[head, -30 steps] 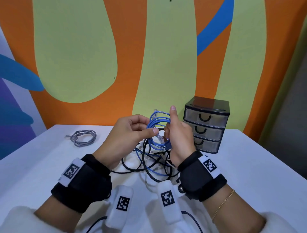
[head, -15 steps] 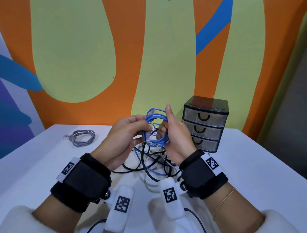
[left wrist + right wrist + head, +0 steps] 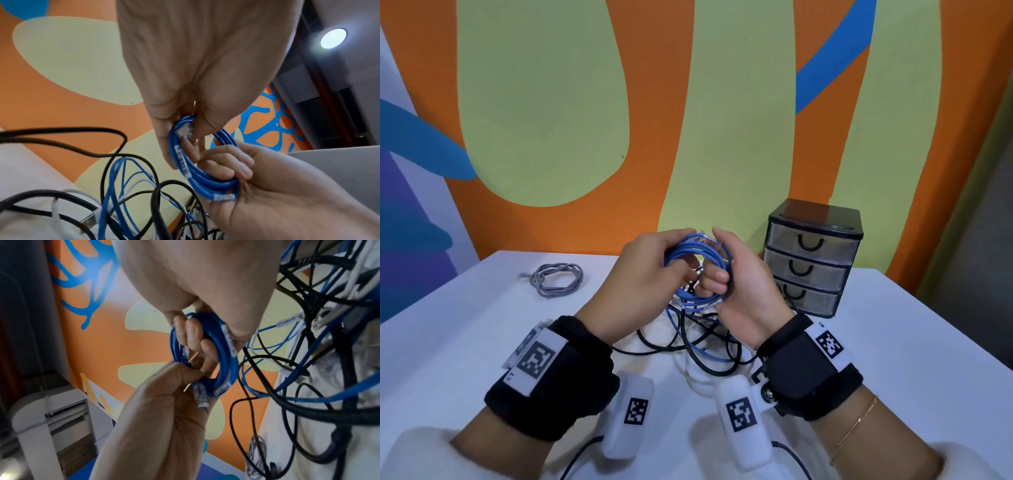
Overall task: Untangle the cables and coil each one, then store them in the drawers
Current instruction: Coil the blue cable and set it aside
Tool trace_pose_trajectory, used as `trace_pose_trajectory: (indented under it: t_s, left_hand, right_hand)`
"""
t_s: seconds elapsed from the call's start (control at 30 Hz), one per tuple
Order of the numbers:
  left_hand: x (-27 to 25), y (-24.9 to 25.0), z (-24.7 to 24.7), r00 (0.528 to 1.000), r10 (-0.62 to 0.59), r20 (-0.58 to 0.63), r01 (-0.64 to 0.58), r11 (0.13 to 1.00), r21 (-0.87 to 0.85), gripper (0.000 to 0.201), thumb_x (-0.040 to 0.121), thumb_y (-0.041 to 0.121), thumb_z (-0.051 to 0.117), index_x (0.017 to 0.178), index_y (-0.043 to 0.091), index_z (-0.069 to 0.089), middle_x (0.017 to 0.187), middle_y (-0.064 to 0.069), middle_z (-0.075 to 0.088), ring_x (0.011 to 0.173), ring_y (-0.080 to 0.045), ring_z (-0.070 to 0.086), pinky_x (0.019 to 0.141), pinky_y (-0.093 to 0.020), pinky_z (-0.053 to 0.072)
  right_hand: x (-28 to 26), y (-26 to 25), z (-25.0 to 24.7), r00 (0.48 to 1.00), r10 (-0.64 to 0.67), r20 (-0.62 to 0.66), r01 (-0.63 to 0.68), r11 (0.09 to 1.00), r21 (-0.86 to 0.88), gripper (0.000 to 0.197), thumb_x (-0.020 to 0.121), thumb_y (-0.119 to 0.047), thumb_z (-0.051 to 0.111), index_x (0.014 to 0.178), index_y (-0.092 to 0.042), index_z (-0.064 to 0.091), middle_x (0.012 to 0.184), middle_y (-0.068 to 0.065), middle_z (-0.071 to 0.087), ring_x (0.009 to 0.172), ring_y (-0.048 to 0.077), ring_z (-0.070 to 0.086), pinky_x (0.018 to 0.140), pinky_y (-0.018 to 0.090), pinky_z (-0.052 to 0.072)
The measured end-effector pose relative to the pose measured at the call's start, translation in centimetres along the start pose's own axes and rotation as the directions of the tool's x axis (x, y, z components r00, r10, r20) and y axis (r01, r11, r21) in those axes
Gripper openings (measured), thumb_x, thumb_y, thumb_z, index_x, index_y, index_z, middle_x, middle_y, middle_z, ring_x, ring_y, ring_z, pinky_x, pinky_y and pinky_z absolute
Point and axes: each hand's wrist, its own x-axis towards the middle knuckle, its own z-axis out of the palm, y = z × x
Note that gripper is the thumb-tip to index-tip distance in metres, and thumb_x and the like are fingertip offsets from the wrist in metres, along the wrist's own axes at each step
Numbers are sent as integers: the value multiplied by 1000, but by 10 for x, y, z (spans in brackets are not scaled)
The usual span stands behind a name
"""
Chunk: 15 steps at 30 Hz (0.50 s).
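A small blue cable coil is held up between both hands, above the tangle of black, blue and white cables on the table. My left hand pinches the coil's left side; in the left wrist view its fingers grip the coil near a clear plug. My right hand has its fingers curled through the ring, as the right wrist view shows on the coil. A second clear plug hangs by the left hand's fingers. A blue strand trails down into the tangle.
A black three-drawer unit with all drawers closed stands just right of the hands by the wall. A coiled grey cable lies at the back left of the white table. Wrist camera leads run off the near edge.
The right thumb, earlier pointing straight up, has folded down and the right fingers now hook through the ring. The left hand has closed in over the coil's left side.
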Motion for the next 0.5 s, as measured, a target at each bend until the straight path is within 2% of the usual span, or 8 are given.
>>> trace_pose_trajectory:
  t_s: [0.07, 0.13, 0.17, 0.23, 0.3, 0.37, 0.43, 0.5]
  left_hand:
    - [2, -2, 0, 998, 13, -65, -11, 1000, 26, 45, 89, 2, 70, 122, 33, 75, 98, 8, 79, 87, -12, 74, 89, -49, 59]
    - [2, -2, 1, 993, 10, -119, -12, 1000, -16, 43, 87, 4, 79, 116, 34, 70, 94, 7, 77, 82, -19, 74, 82, -53, 60]
    - [2, -3, 1, 991, -1, -136, -8, 998, -66, 41, 86, 4, 81, 112, 32, 67, 92, 5, 77, 78, -25, 75, 78, -55, 60]
    - [2, -3, 0, 990, -6, -143, -14, 991, -135, 37, 85, 0, 83, 106, 25, 64, 90, -1, 76, 74, -29, 74, 73, -52, 59]
    - [2, -2, 0, 991, 14, -135, -35, 988, -152, 34, 86, -1, 84, 104, 19, 63, 88, -2, 75, 77, -29, 72, 74, -47, 56]
    - [2, -2, -1, 992, 9, -126, -32, 984, -177, 34, 88, -1, 83, 107, 18, 63, 88, -2, 77, 84, -35, 73, 80, -48, 57]
    - [2, -3, -2, 992, 12, -125, -35, 983, -181, 32, 89, 0, 82, 110, 18, 65, 91, -1, 79, 86, -29, 76, 83, -45, 58]
    - [2, -4, -3, 990, 25, -139, -48, 985, -166, 28, 88, 0, 83, 107, 15, 68, 91, -1, 79, 86, -21, 76, 82, -38, 59]
  right_hand:
    - [0, -3, -1, 1000, -22, 12, 22, 999, -25, 27, 102, -35, 63, 86, -14, 65, 61, -2, 21, 51, 13, 23, 55, 29, 26]
    - [0, -8, -2, 999, -20, 26, 22, 999, -45, 20, 101, -29, 64, 91, -12, 69, 62, -2, 22, 51, 12, 23, 54, 28, 27]
    - [0, -10, -2, 1000, -4, 31, 5, 999, -49, 19, 100, -26, 62, 88, -13, 69, 61, -3, 23, 50, 12, 22, 54, 28, 27]
    - [-3, -16, -3, 998, 38, 54, -36, 999, -40, 18, 98, -22, 59, 82, -14, 65, 60, -3, 22, 53, 14, 18, 56, 28, 27]
    - [-5, -20, -5, 994, 56, 91, -53, 998, -31, 14, 97, -19, 56, 85, -13, 62, 60, -3, 23, 56, 15, 16, 60, 29, 29]
    - [-7, -22, -7, 988, 77, 137, -71, 996, -44, 13, 99, -18, 55, 92, -10, 63, 63, -2, 25, 58, 15, 19, 63, 30, 32]
    - [-7, -23, -9, 975, 109, 192, -96, 992, -76, 14, 100, -19, 54, 102, -6, 61, 66, -1, 29, 59, 14, 25, 67, 31, 38]
    - [-6, -24, -11, 970, 125, 209, -105, 989, -103, 18, 100, -19, 54, 110, -4, 56, 68, 0, 34, 59, 14, 31, 72, 34, 45]
